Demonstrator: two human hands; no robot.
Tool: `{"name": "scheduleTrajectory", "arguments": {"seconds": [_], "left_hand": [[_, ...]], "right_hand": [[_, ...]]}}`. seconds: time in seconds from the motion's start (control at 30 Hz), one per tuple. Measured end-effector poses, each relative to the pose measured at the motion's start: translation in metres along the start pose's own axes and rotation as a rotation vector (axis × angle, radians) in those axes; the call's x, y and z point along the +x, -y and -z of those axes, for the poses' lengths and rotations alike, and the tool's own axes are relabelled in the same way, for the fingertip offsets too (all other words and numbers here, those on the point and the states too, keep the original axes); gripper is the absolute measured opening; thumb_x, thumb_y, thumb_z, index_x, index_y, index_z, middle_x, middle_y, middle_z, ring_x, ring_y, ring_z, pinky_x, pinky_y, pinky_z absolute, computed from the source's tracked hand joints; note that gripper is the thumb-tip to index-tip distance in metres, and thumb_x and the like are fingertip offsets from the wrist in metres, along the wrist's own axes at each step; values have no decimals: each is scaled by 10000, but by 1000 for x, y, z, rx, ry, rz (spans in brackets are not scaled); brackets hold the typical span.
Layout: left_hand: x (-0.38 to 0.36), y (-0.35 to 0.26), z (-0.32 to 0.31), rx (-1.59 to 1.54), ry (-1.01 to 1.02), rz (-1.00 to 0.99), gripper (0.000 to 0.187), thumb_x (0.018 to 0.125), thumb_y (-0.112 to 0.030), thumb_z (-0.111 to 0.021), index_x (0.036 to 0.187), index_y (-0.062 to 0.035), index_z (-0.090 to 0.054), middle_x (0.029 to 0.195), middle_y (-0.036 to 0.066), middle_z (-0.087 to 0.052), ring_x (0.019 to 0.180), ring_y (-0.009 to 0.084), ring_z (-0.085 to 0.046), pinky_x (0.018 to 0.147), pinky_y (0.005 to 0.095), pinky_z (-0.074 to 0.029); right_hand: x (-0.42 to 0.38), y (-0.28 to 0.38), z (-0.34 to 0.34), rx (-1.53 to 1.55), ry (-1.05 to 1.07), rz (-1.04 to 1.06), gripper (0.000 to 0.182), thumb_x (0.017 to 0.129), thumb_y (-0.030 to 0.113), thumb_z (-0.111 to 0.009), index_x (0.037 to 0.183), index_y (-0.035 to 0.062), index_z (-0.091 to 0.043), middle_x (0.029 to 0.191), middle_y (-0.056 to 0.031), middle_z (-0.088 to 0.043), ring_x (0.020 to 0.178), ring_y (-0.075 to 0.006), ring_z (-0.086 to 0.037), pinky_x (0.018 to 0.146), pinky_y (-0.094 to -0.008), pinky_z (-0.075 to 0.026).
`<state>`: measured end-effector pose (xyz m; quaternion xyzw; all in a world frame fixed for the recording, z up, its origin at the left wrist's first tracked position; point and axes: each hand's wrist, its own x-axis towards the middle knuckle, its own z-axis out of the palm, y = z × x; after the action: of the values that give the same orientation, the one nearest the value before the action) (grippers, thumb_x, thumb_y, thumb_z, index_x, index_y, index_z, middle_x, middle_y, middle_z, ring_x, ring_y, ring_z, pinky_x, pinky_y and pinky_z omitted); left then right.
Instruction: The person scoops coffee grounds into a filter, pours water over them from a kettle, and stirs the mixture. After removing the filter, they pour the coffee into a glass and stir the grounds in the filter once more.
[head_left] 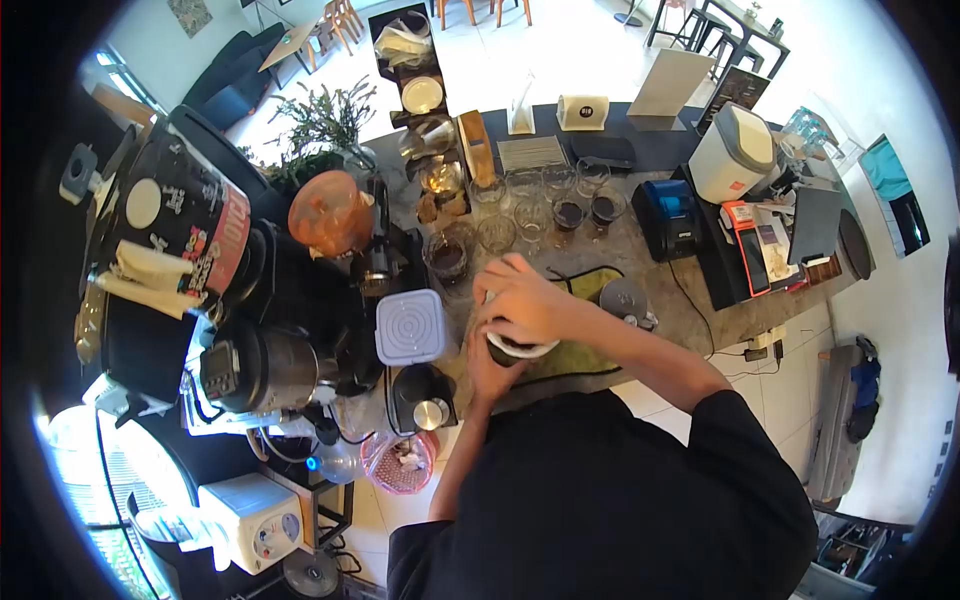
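My left hand (488, 366) is wrapped round the side of a dark container with a white rim (522, 350), close to the counter's front edge. Over its mouth bends my right hand (528, 303), fingers curled in at the rim; what they pinch, if anything, is hidden. Beneath lies a green cloth with black edging (590, 345), and a grey round lidded pot (622, 299) rests on it to the right. Beyond my hands stand a glass server of dark coffee (447, 256) and several glasses, two with dark liquid (569, 214).
At left are a grinder with an orange hopper (332, 214), a square scale-like lid (410, 328) and a black kettle (260, 365). A blue-black printer (668, 218) and an orange payment terminal (748, 250) sit right. A pink basket (400, 462) stands below the counter.
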<state>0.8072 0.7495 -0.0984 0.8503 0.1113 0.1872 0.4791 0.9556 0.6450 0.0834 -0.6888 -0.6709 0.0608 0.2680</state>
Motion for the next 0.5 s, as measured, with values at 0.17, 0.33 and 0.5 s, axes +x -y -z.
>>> {"name": "scheduleTrajectory", "arguments": {"seconds": [0.17, 0.33, 0.5], "left_hand": [[-6, -19, -1, -26, -136, -41, 1076, 603, -371, -975, 1450, 4, -425, 1406, 241, -489, 1304, 442, -473, 1100, 507, -394], [-21, -18, -10, 164, -158, -30, 987, 636, -383, -957, 1401, 25, -486, 1395, 250, -507, 1290, 447, -490, 1090, 503, -405], [-25, -17, -19, 223, -235, -40, 936, 654, -382, -948, 1373, 30, -513, 1375, 252, -526, 1266, 451, -511, 1075, 504, -418]], "right_hand": [[-23, -13, 18, -37, -311, -15, 117, 795, 190, -780, 837, 98, -722, 997, -35, -606, 1059, -248, -557, 987, -429, -341], [-58, -19, 32, -108, -323, -161, 91, 827, 157, -766, 875, 100, -714, 931, -27, -627, 995, -228, -570, 938, -385, -345], [-64, -16, 16, 37, -306, -133, 83, 849, 152, -762, 898, 96, -725, 867, -15, -638, 927, -207, -582, 955, -377, -329]]}}
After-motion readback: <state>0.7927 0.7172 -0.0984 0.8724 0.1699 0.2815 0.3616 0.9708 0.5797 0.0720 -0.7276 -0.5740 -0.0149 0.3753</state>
